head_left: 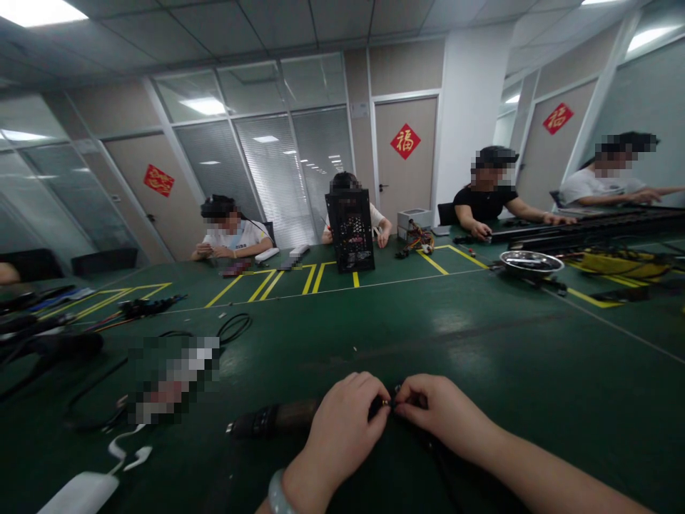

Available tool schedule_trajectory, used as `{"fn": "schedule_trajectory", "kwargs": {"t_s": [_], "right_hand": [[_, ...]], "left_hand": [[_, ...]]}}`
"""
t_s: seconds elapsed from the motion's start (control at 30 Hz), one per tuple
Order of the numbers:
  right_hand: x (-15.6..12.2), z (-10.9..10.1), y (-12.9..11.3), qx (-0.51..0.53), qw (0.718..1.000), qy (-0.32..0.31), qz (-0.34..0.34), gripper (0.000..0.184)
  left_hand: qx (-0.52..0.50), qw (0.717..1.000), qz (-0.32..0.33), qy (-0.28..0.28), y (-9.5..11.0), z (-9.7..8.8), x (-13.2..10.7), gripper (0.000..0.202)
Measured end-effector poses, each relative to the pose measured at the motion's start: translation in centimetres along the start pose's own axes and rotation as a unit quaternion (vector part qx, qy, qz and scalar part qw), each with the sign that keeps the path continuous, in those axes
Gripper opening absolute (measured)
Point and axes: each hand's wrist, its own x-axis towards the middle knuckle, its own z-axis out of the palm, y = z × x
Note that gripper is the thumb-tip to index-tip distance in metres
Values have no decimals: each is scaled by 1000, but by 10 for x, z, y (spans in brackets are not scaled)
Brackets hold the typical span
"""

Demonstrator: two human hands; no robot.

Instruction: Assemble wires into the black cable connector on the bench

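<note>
My left hand and my right hand meet low in the middle of the head view, both closed in a pinch. Between their fingertips is a small dark part with a gold-coloured spot, too small to name. A dark cord-like shape runs below my right hand, hard to make out. Under and left of my left hand lies a black cylindrical power tool with a metal tip pointing left; my hand hides its other end. A pale bangle circles my left wrist.
Black cables and a white device lie at left on the green table. Across it stand a black computer case, a power supply with wires and a metal bowl. Several people sit along the far side.
</note>
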Motion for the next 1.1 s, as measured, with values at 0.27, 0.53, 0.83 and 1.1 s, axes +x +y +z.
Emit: {"fn": "schedule_trajectory", "kwargs": {"t_s": [0.27,0.53,0.83,1.1], "right_hand": [[1,-1,1,11,1000,-3,-1,6],[0,0,-1,9,1000,-6,4,5],[1,0,0,14,1000,-8,-3,6],[0,-2,-4,10,1000,-8,2,6]], "left_hand": [[4,1000,1,7,-1,2,0,8],[4,1000,2,-3,0,-1,1,8],[16,1000,-1,-3,0,0,1,7],[-4,1000,8,12,-1,0,0,9]]}}
